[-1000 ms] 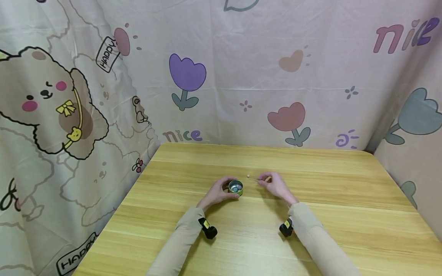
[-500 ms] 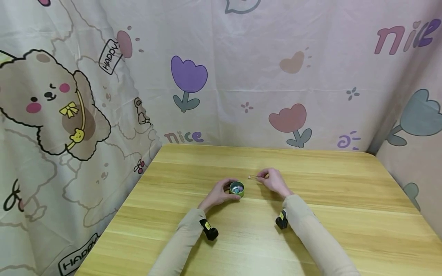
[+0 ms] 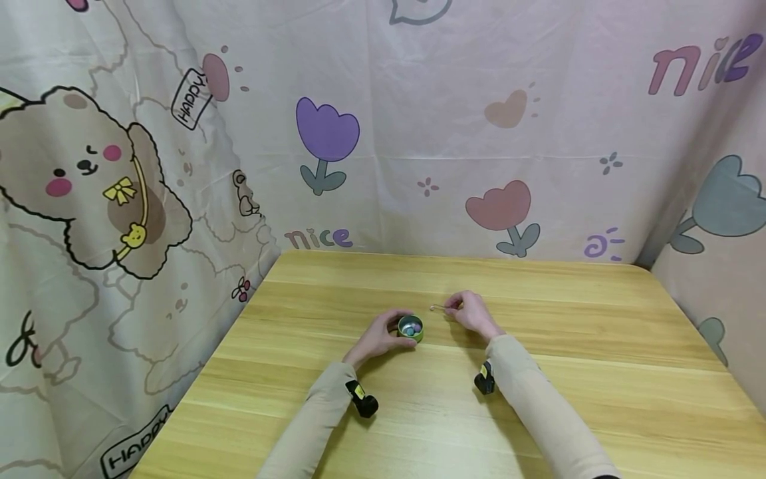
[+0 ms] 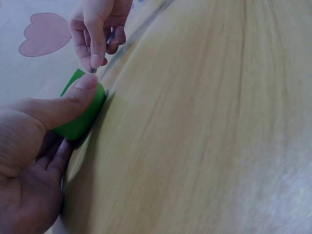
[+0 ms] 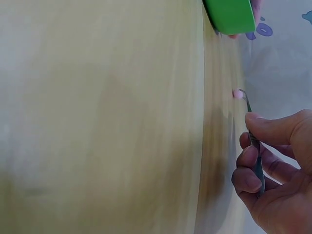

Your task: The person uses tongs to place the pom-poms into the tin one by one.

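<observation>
My left hand (image 3: 380, 334) grips a small round green tin (image 4: 84, 116), thumb on the near side and fingers round the far side. Inside the tin lie several small blue and purple balls (image 3: 411, 330). To its right, my right hand (image 3: 473, 315) holds metal tweezers (image 5: 258, 168) between thumb and fingers. Their curved tips point left and are at a small pink ball (image 5: 237, 93) on the table; whether they pinch it is too small to tell. In the left wrist view the tweezers are mostly hidden by the right hand.
Both hands work over a light wooden table (image 3: 538, 399). Behind its far edge hangs a pale printed curtain (image 3: 419, 120), which also runs along the left and right sides. A small black camera (image 3: 362, 402) sits on the left wrist, another (image 3: 485, 379) on the right.
My right hand has moved slightly left and away from me, bringing the tweezer tips from beside the ball up to it. The left hand keeps its hold on the tin. The head view shifted slightly.
</observation>
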### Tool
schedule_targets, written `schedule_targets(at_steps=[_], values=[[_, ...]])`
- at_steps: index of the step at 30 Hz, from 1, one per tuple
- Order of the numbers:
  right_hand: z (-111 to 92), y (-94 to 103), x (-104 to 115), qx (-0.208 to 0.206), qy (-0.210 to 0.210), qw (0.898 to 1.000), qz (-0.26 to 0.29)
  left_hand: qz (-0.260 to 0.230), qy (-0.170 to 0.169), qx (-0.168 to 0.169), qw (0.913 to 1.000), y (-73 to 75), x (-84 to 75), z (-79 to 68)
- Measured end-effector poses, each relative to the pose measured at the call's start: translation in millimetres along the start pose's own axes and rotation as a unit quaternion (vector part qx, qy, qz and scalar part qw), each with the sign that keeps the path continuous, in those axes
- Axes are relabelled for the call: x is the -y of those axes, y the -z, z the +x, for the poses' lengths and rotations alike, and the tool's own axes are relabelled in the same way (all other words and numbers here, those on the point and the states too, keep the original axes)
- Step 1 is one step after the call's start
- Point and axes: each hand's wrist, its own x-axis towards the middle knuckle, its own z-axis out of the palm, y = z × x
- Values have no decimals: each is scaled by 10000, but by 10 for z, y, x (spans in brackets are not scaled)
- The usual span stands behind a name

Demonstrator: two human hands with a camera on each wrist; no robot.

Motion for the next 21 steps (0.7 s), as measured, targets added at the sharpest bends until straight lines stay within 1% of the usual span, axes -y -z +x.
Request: schedule_targets(at_steps=[5,8,14,21], values=[[11,-5,10,45,-89,9999,50,-117,-50,11,9999,0,3,2],[9,-7,13,38,-74,10000,27,-77,-54,33,10000,5,6,5],[4,8,17,-27,32,10000,-15,34,27,75,10000,17,16,12],[-10,27,8,-15,-9,10000,68,9,89,126,9999,28,23,14]])
